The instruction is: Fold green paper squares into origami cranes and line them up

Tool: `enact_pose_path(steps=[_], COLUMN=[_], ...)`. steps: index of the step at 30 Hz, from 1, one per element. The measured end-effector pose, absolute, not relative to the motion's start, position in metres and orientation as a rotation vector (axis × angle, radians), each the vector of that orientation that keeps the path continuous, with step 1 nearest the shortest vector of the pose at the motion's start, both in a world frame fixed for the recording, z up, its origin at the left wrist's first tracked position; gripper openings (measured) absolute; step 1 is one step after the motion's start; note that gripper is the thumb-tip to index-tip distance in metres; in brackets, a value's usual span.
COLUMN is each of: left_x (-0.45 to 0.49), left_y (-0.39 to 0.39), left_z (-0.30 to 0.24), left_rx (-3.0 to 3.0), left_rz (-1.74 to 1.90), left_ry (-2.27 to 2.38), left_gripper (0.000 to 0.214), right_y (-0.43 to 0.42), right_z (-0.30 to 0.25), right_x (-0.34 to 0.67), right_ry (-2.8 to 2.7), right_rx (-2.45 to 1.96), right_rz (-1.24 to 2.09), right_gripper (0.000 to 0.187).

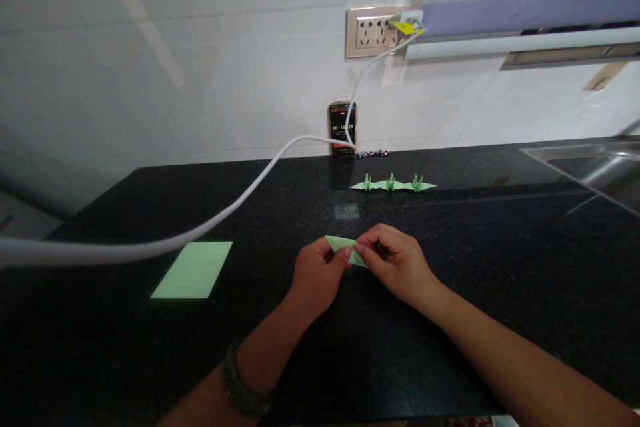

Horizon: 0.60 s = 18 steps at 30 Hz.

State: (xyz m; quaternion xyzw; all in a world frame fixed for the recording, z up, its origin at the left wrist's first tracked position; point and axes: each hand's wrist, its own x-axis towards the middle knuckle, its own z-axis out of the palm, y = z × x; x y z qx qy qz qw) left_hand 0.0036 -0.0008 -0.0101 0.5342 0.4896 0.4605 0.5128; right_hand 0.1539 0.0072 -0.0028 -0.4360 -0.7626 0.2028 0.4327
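Note:
Both hands meet over the middle of a black stone counter (450,320). My left hand (315,275) and my right hand (395,263) pinch a small folded piece of light green paper (343,244) between their fingertips, holding it just above the counter. The paper's pointed end sticks out to the upper left of the fingers; the remainder is hidden by them. A dark band circles my left wrist. A flat sheet of the same green paper (193,269) lies on the counter to the left of my hands.
Three finished green paper cranes (393,183) stand in a row behind my hands. A phone (343,128) showing a timer leans against the white wall, its white cable (220,217) running across the left. A wall socket (373,32) and a steel sink (595,170) are at right.

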Motion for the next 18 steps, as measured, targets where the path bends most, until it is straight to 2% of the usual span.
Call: enact_pose_path(steps=[10,18], left_x=[0.0057,0.0052], left_y=[-0.0036,-0.0034], left_z=[-0.006,-0.0021], left_rx=[1.286,1.251], left_rz=[1.122,1.196], left_ry=[1.205,1.24], left_gripper=[0.02,0.019], right_y=[0.0046,0.0018], right_z=[-0.0039,-0.0094], right_x=[0.1508,0.1478], right_ry=[-2.08,-2.133], right_rx=[-0.979,-0.946], right_rz=[0.09,0.023], right_gripper=[0.014,0.018])
